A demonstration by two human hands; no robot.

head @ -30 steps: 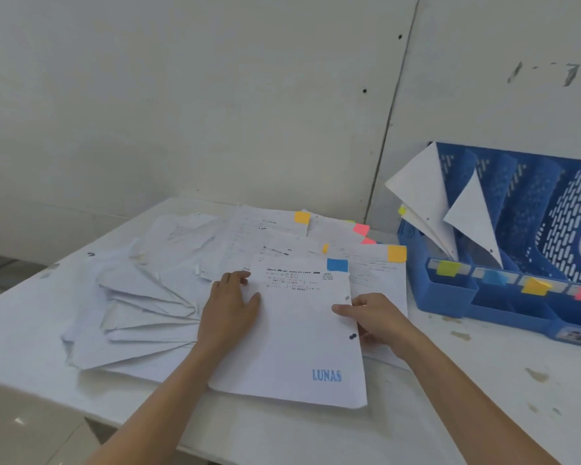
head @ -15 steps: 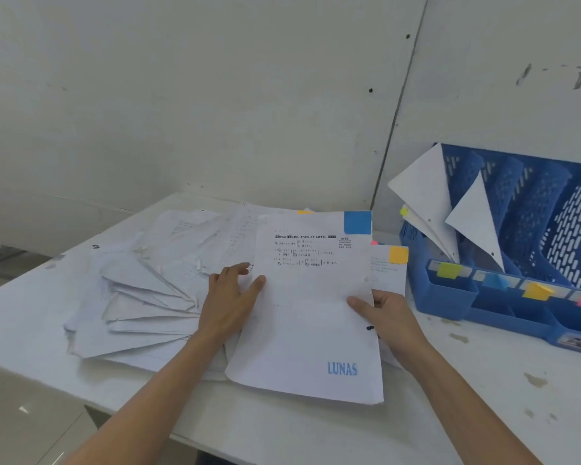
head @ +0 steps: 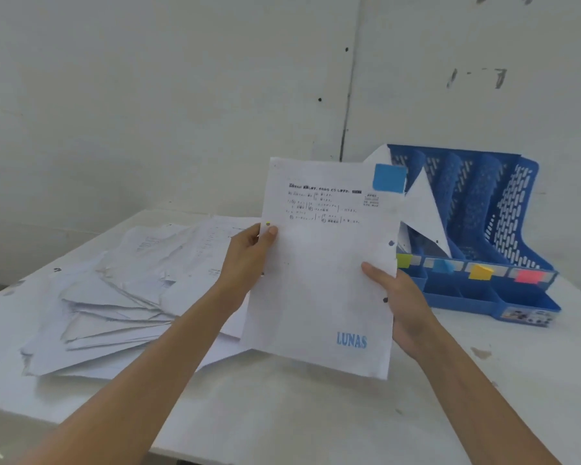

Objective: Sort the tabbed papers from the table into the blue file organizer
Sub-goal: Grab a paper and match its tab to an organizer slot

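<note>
Saw a white table (head: 282, 414) running out of frame on the left and bottom edges, with a plain white wall (head: 148, 95) behind it. A loose pile of papers (head: 114, 303) was fanned over the table's left half; any tabs on those sheets were hidden from me, and their print was too faint to read. The blue file organizer (head: 477, 203) stood at the back right of the table, its left slots partly blocked by the raised sheet and by white pages (head: 425, 209) already standing in them. Slot labels along its front: a yellow-green one (head: 403, 260) half covered, then blue (head: 443, 265), orange (head: 480, 272), pink (head: 527, 275). A small sticker (head: 527, 315) on the front tray was unreadable.

I had one sheet (head: 322, 280) held upright above the table, just left of the organizer and overlapping it in view. White, two punch holes on its right edge, blue tab (head: 389, 178) at the top right corner. Top lines looked like Japanese print, too blurred to read. "LUNAS" (head: 351, 339) in blue at the bottom right was clear.

Left hand (head: 248, 260) pinched the sheet's left edge, thumb in front. Right hand (head: 403, 307) gripped the right edge, thumb in front, fingers behind and hidden.
</note>
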